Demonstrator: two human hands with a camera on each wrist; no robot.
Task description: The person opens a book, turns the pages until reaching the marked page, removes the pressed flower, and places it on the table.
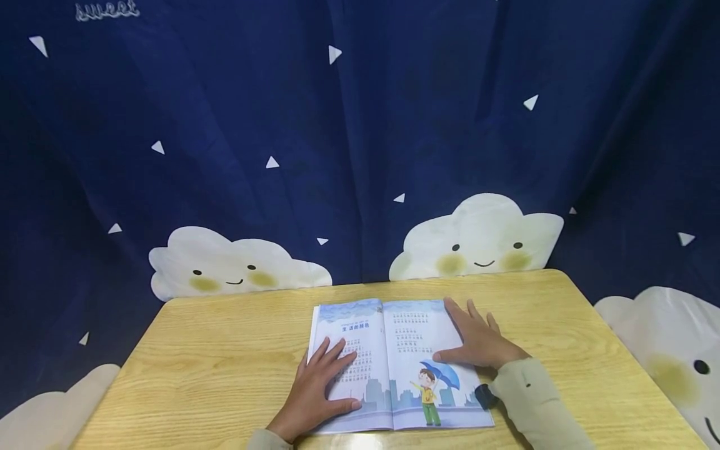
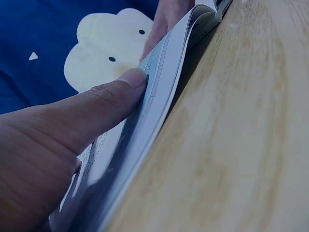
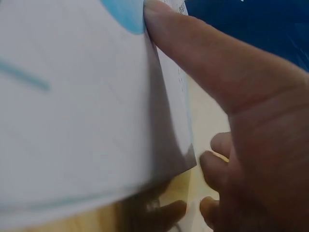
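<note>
**Left hand (image 1: 312, 392) and right hand (image 1: 478, 342) resting on an open book (image 1: 402, 400)**

The open book lies spread on the table (image 1: 225, 362), its fold running away from the viewer. The left page (image 1: 349, 312) bears a title and lines of text; the right page (image 1: 407, 369), further lines above a printed figure (image 1: 429, 395) with a blue umbrella (image 1: 445, 374). The left hand lies on the left page, fingers extended and slightly parted, thumb toward the fold, gripping nothing. The right hand spans the book's right edge, fingers spread, thumb on the right page beside the umbrella; in the right-wrist view the paper bends near that thumb, but no pinch is evident. In the left-wrist view the book's near edge bows off the table.

Progress: opening the book appears complete, both pages being exposed and no leaf standing midway between them. How many leaves are left beneath the right page cannot be told.

Beyond the book, past the table's far edge, hangs a dark blue curtain (image 1: 360, 125) printed with clouds (image 1: 484, 231) and white triangles.
</note>
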